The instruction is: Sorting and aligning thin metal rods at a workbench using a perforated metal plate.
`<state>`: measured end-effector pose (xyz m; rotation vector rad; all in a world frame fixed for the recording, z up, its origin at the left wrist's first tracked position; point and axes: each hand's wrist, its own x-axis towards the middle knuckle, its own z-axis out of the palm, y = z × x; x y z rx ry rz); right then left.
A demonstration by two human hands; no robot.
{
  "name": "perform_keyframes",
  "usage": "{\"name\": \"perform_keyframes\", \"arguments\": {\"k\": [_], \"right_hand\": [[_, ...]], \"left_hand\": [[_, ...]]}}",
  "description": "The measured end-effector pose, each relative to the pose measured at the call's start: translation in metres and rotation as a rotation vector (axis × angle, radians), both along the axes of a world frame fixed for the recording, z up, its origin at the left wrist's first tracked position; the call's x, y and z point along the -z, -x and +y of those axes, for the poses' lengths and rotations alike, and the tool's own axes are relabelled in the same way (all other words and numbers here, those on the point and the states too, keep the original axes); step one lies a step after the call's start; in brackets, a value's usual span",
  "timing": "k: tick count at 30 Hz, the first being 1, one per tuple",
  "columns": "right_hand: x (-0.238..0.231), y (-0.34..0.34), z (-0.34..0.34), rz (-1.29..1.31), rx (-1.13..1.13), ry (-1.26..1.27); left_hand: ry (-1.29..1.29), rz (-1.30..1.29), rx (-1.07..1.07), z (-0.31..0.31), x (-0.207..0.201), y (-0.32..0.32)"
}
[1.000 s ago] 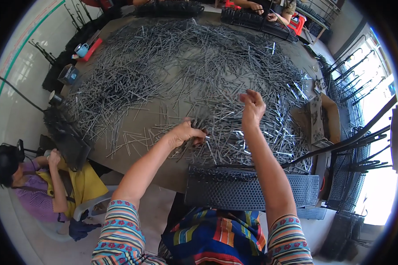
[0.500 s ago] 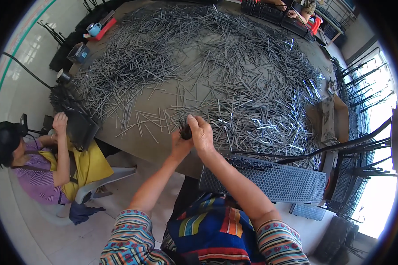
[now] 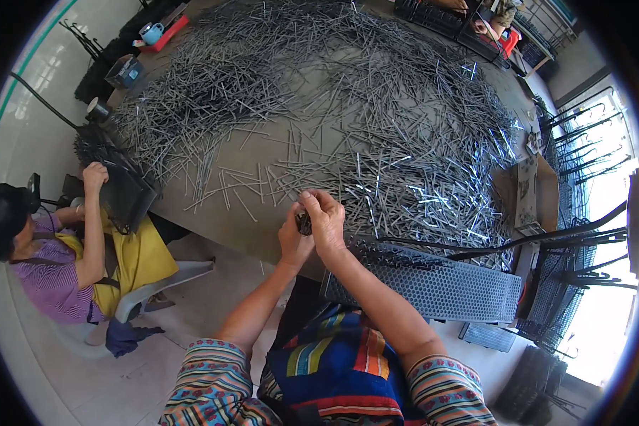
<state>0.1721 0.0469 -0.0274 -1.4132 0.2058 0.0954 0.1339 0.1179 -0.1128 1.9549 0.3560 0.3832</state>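
Note:
Both my hands meet at the table's near edge around a bundle of thin dark metal pins (image 3: 304, 224), seen nearly end-on. My left hand (image 3: 295, 238) is wrapped round the bundle from the left. From the right, my right hand (image 3: 325, 221) closes on it too, thumb at the top. Just beyond my hands, loose pins (image 3: 241, 192) lie scattered, and a thick heap of grey metal pins (image 3: 419, 177) spreads to the right. Beside my right forearm rests a perforated metal rack (image 3: 447, 287) with some pins along its far edge.
At the left a seated person (image 3: 57, 263) handles a dark rack (image 3: 124, 192). Another person's hands (image 3: 486, 28) work at the far right. A cardboard box (image 3: 536, 192) stands at the table's right, near hanging hooked racks (image 3: 582, 163). A blue mug (image 3: 151, 32) sits far left.
The bundle has tipped and sits lower, more enclosed between my hands, which drew slightly nearer to me. The seated person's raised hand shifted slightly.

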Motion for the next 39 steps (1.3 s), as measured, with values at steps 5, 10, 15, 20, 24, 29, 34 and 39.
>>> {"name": "perform_keyframes", "arguments": {"k": [5, 10, 15, 20, 24, 29, 34, 39], "right_hand": [[0.003, 0.008, 0.008, 0.087, -0.015, -0.041], [-0.017, 0.024, 0.013, -0.049, 0.011, 0.089], [-0.021, 0.022, 0.004, -0.078, -0.049, 0.286], [-0.05, 0.013, -0.02, -0.427, 0.075, 0.315], [-0.085, 0.016, -0.053, -0.577, 0.163, 0.377], [-0.101, 0.044, -0.1, -0.589, 0.173, 0.35], [-0.091, 0.083, -0.139, -0.458, 0.181, 0.25], [-0.1, 0.112, -0.174, -0.469, 0.16, 0.444]], "left_hand": [[0.241, 0.006, 0.137, 0.007, 0.027, 0.007], [0.829, -0.026, 0.143, 0.0, 0.021, 0.015], [1.082, 0.016, 0.184, -0.003, 0.007, 0.002], [0.331, 0.242, 0.428, 0.008, 0.006, -0.044], [0.273, 0.313, 0.622, 0.004, -0.078, -0.076], [1.005, 0.412, 0.435, -0.02, -0.136, -0.066], [0.791, 0.289, 0.565, -0.037, -0.143, -0.007], [0.723, 0.41, 0.684, -0.06, -0.138, 0.065]]}}
